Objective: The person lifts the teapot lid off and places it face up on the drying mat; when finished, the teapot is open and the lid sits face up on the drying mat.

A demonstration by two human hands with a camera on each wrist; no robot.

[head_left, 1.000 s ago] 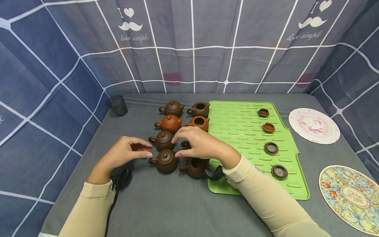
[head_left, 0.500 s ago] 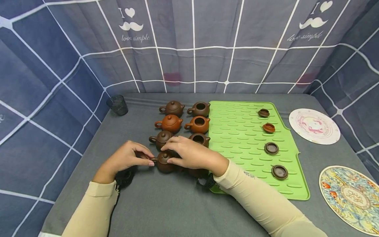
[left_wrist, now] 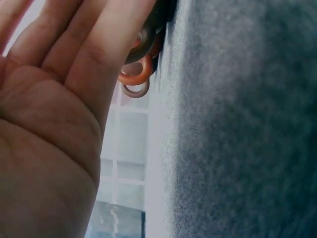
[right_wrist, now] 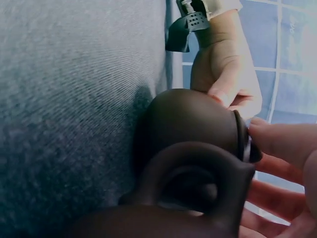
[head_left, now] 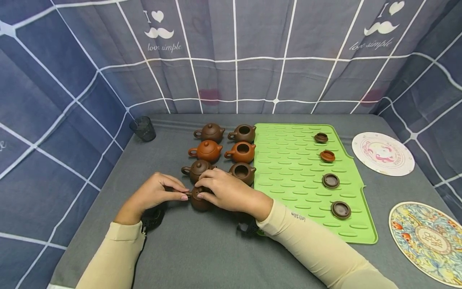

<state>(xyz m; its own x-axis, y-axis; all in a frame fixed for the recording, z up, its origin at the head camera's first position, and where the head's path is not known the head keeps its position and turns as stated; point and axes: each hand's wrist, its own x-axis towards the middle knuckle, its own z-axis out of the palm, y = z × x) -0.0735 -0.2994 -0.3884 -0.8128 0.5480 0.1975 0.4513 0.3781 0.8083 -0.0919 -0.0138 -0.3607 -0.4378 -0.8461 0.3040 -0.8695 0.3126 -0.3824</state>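
Observation:
In the head view, my left hand (head_left: 153, 195) pinches the handle of the front-left dark brown teapot (head_left: 200, 204) between thumb and fingers. My right hand (head_left: 231, 190) bends over the same teapot, its thumb and fingers around the lid (right_wrist: 241, 136). The right wrist view shows the right thumb (right_wrist: 282, 141) at the lid's edge, with fingers on the far side. This teapot stands on the grey cloth. Another teapot's handle (right_wrist: 193, 153) fills the foreground there. The left palm (left_wrist: 44, 134) hides the pinched handle in the left wrist view.
Lidded teapots, one orange-brown (head_left: 205, 151), line up behind. Lidless teapots (head_left: 242, 152) stand in a second column, the front one hidden by my right arm. Several lids (head_left: 330, 181) lie on the green mat (head_left: 288, 172). A dark cup (head_left: 142, 128) and round mats (head_left: 383, 153) flank them.
My left hand has moved right and taken the front teapot's handle. My right hand has come left and down onto its lid. The other teapots stay put.

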